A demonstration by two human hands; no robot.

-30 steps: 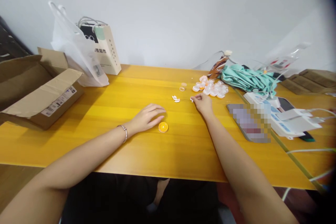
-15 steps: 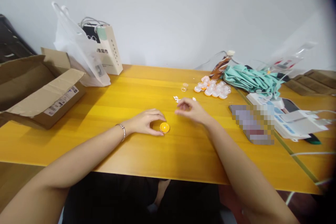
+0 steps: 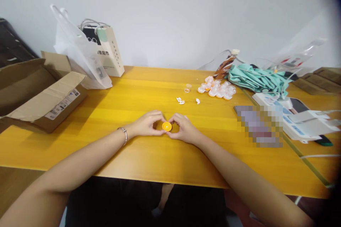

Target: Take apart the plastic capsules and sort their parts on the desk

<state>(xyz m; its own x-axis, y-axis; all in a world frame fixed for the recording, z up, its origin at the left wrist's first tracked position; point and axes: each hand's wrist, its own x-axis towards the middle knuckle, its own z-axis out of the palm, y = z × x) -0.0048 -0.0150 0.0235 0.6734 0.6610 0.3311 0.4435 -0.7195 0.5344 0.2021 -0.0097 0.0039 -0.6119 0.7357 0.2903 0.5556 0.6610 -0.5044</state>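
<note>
A small round orange disc with a pale dot at its centre is between my two hands, just above or on the yellow wooden table. My left hand has thumb and fingers closed on its left side. My right hand grips it from the right in the same way, thumb nearer me. Beyond my hands lie small white openwork pieces and a single similar white piece. Farther back is a small clear ring-shaped piece.
Several clear-domed orange-based capsules stand back right, near a brown-labelled bottle and green cloth. A blurred-out phone and white power strip are right. An open cardboard box, plastic bag and paper bag stand left.
My right hand has moved left and toward me, from near the white pieces onto the orange disc. My left hand has stayed in place, its fingers now closer on the disc.
</note>
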